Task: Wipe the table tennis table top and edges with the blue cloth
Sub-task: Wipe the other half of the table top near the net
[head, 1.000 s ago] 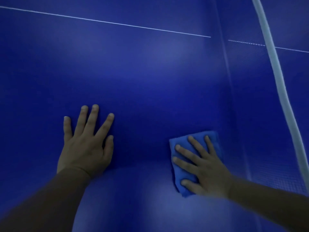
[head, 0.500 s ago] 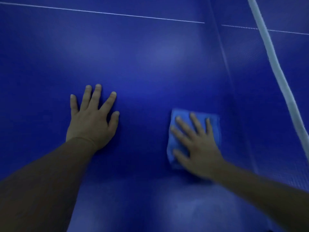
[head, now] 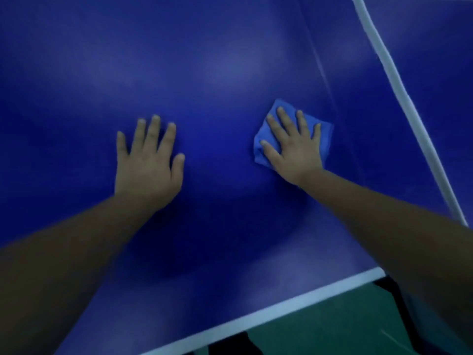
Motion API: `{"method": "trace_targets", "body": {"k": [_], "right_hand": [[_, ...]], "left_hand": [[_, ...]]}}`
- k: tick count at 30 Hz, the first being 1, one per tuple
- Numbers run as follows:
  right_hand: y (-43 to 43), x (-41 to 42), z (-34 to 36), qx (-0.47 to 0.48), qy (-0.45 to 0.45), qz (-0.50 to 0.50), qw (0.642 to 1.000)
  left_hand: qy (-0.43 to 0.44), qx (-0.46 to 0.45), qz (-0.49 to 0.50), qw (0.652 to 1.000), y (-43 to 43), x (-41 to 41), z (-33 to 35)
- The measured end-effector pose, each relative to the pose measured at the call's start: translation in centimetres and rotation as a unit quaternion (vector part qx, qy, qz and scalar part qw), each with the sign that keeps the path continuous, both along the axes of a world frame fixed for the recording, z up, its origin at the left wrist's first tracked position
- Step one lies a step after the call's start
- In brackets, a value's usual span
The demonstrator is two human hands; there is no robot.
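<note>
- Head view, the step in hand: the person is wiping the flat top of the table tennis table (head: 230, 60), so I judge the task to be mid-way through the surface pass, with the edges apparently not yet being worked here.
- Head view, right hand: the right hand (head: 294, 147) is lying open and flat, fingers spread, pressing down on the blue cloth (head: 326, 130) rather than clutching it; the palm is covering most of it.
- Head view, the cloth: it is lying bunched on the table top directly beneath that hand, showing past the fingertips, beside the thumb and at the little-finger side, just beside the net (head: 399, 80) that is running along the right.
- Head view, left hand: the left hand (head: 148, 167) is resting open, palm down on bare table, holding nothing, well apart from the cloth; it seems to be bracing the lean forward.
- Head view, near edge: the white edge line (head: 268, 313) is showing at the bottom, with green floor (head: 345, 329) beyond it.
- Next move, as I judge it: steady downward pressure is needed so the cloth is sliding with the palm and not slipping out, sweeping across the open area between the hands, then down to the edge line.
</note>
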State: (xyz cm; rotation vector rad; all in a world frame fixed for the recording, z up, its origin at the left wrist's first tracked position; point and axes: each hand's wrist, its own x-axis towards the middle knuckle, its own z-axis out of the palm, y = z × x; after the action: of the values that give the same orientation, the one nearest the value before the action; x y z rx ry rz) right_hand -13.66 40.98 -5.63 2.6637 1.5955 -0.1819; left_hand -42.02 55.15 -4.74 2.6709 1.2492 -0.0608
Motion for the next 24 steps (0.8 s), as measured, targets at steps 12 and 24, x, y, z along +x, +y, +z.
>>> {"method": "trace_targets", "body": {"k": [12,24], "right_hand": [[-11.7,-7.7,0.1,0.000,0.026,-0.094,0.995],[-18.6,-18.2,-0.1,-0.008,0.014,-0.147,0.989]], "left_hand": [[0.015,-0.041,-0.122,0.992,-10.4,-5.9,-1.1],[-0.037,-0.041,-0.104,0.993,-10.5,-5.8,-0.9]]}}
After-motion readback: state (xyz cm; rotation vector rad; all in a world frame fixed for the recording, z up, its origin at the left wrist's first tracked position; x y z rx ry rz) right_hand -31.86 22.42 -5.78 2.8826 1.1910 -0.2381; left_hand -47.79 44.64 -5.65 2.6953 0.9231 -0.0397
